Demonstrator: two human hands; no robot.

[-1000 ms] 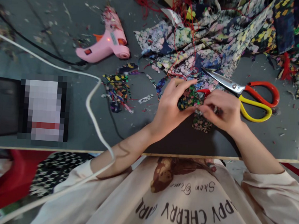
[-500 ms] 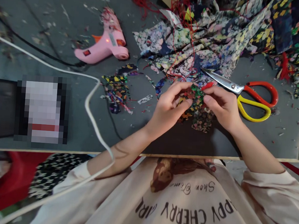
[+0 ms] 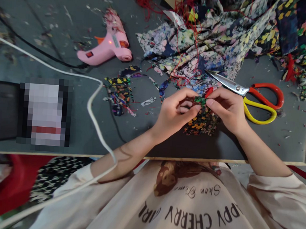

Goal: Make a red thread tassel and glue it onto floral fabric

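Note:
Between my two hands hangs a small dark floral fabric piece (image 3: pixel 200 124) with green, yellow and orange spots. My left hand (image 3: pixel 178 111) pinches its upper left edge between thumb and forefinger. My right hand (image 3: pixel 228 107) pinches the upper right edge, and a red tassel (image 3: pixel 209 92) shows at its fingertips. Just beyond my right hand lie scissors (image 3: pixel 238 88) with one red and one yellow handle, blades pointing left. A pile of floral fabric (image 3: pixel 207 45) with loose red threads lies beyond both hands.
A pink glue gun (image 3: pixel 105 50) with a lit orange light lies at the upper left. Fabric scraps (image 3: pixel 119 93) are left of my hands. A white cable (image 3: pixel 92 113) crosses over my left forearm. A blurred-out object (image 3: pixel 44 114) sits at the far left.
The fabric piece has turned and now hangs lower and flatter below my fingertips. My fingers have shifted slightly along its upper edge. The scissors and glue gun lie as before.

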